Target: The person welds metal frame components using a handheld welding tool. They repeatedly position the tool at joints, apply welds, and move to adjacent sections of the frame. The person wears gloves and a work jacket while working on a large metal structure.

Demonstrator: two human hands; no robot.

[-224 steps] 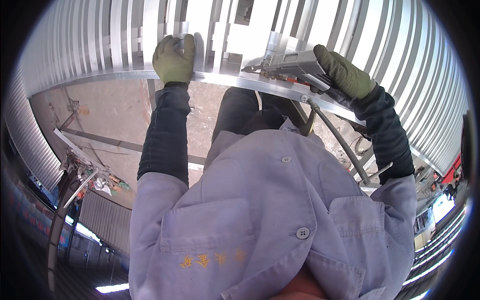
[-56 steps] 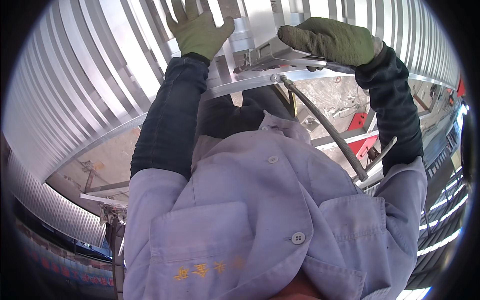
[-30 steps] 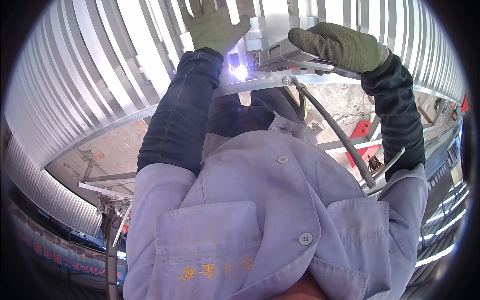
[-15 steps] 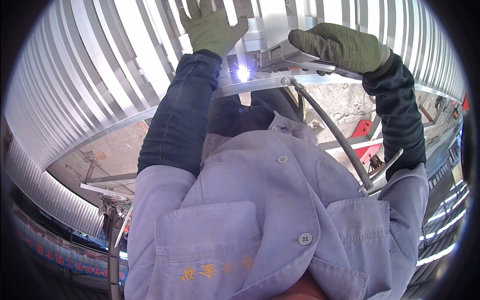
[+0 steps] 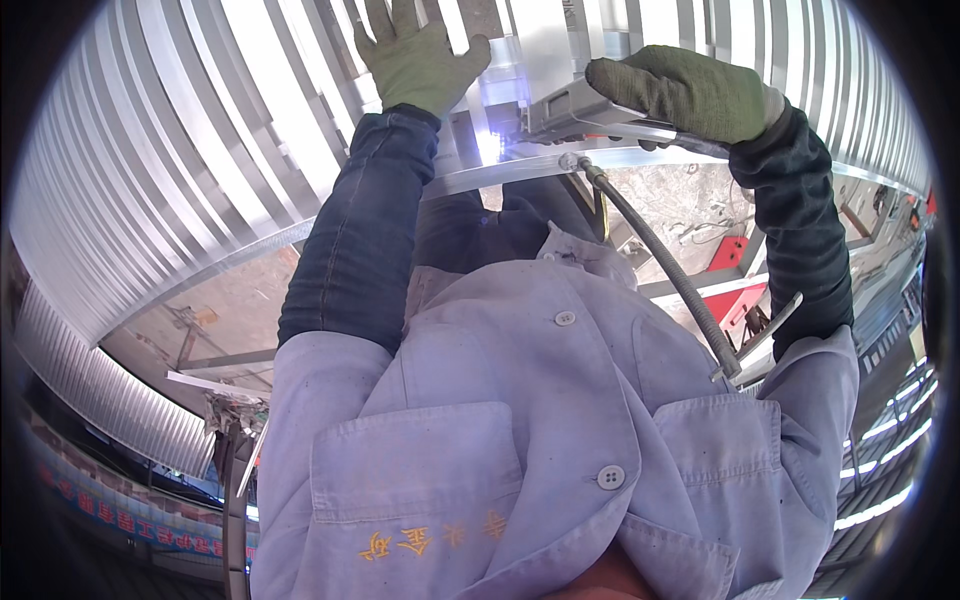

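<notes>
Inspector A: Fingers first. The left hand (image 5: 420,60) wears a green glove, fingers spread wide and flat against the bright upright metal slats (image 5: 200,150); it grips nothing. The right hand (image 5: 695,92), gloved the same, has its fingers wrapped closed over the grey body of a welding gun (image 5: 565,105).

Inspector B: Position of the gun?

Inspector A: Its nose points left, at the spot where an upright slat meets the curved horizontal rail (image 5: 480,175). A white-blue glare (image 5: 490,148) sits at that joint, just beside the left wrist. A ribbed grey hose (image 5: 660,270) runs from the gun's underside down toward the person's right pocket.

Inspector B: Progress?

Inspector A: My judgement: the weld at this joint is under way, not finished, since the arc is lit. How many of the neighbouring slats are already joined to the rail I cannot say; no finished seams can be read.

Inspector B: Obscured items?

Inspector A: The glare washes out the joint itself and the gun's tip. The left fingertips are cut off by the upper edge. The pale blue work shirt (image 5: 520,430) covers the lower middle, and the ground below with its red equipment (image 5: 735,255) is too distorted to identify.
</notes>
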